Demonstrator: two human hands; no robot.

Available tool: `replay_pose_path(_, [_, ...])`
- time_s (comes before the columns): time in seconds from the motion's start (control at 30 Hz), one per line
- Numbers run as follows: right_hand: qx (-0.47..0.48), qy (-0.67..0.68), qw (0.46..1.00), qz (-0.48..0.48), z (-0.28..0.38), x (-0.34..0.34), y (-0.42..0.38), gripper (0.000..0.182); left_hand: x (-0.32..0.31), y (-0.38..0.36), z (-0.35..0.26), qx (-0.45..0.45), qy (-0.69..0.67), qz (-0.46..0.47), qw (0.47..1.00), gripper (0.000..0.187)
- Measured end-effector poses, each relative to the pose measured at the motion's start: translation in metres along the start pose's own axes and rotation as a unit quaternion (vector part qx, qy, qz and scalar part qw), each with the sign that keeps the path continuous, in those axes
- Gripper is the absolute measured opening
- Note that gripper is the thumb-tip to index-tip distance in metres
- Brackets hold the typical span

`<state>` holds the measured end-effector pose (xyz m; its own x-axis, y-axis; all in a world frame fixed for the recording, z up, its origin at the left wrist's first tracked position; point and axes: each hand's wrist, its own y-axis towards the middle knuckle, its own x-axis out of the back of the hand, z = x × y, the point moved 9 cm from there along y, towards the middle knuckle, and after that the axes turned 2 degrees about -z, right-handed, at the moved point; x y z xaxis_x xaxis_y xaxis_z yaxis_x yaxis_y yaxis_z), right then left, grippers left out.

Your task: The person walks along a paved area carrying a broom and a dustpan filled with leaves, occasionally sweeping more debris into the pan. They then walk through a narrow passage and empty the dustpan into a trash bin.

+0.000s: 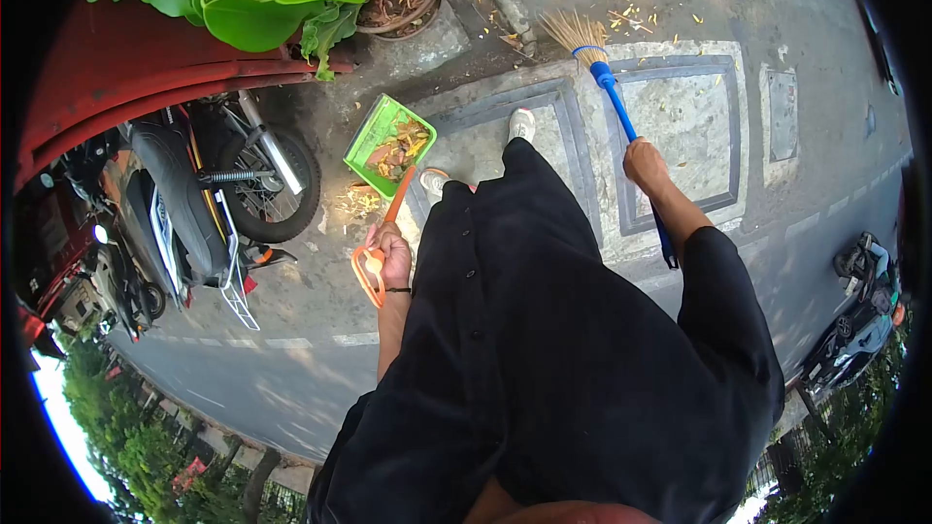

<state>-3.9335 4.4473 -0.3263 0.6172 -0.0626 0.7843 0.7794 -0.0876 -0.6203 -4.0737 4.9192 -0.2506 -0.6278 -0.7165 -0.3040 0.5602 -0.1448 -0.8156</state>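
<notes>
Slanting forward-left, bristles (579, 33) foremost: 1 broom (618, 107)

Dustpan (363, 138) ahead, left of centre; leaves (400, 150) lying in it, more litter (359, 201) on ground (311, 277) just beside its near edge. Handle (399, 196) runs back to left hand (391, 254). Motorcycle (184, 196) left of pan. Pot (406, 19) beyond pan; plant (254, 10) spreads left of pot. Broom (621, 112) right of pan, over slab (680, 107), bristles (575, 31) foremost, right hand (646, 165) on it. Scraps (631, 21) right of bristles. Shoes (522, 124) between pan and broom. Cover (782, 116) right of slab. Road (262, 378) behind.
</notes>
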Motion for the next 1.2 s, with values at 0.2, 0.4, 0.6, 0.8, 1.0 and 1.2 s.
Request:
replay_pose_path(0.2, [0.033,0.141,0.989,0.030,0.024,0.052,-0.001,0.034,0.004,0.025,0.046,0.051,-0.036,-0.013,0.998,0.014])
replay_pose_path(0.4, [0.053,0.290,0.953,0.076,0.135,0.046,0.092,0.041,0.002,0.033,0.085,0.065,0.010,-0.037,0.997,0.013])
replay_pose_path(0.6, [0.006,0.420,0.881,0.215,0.232,-0.017,0.221,0.018,-0.018,0.039,0.087,0.028,0.135,-0.086,0.987,0.021])
replay_pose_path(0.8, [-0.098,0.426,0.866,0.242,0.185,-0.078,0.148,0.020,-0.049,0.055,0.082,0.026,0.173,-0.103,0.979,0.015])
replay_pose_path(1.0, [-0.137,0.398,0.880,0.221,0.145,0.032,0.015,0.054,-0.071,0.079,0.093,0.048,0.155,-0.079,0.984,0.012])
replay_pose_path(1.2, [-0.085,0.516,0.834,0.176,0.205,0.023,0.122,0.051,-0.078,0.087,0.092,0.041,0.177,-0.113,0.977,0.012])
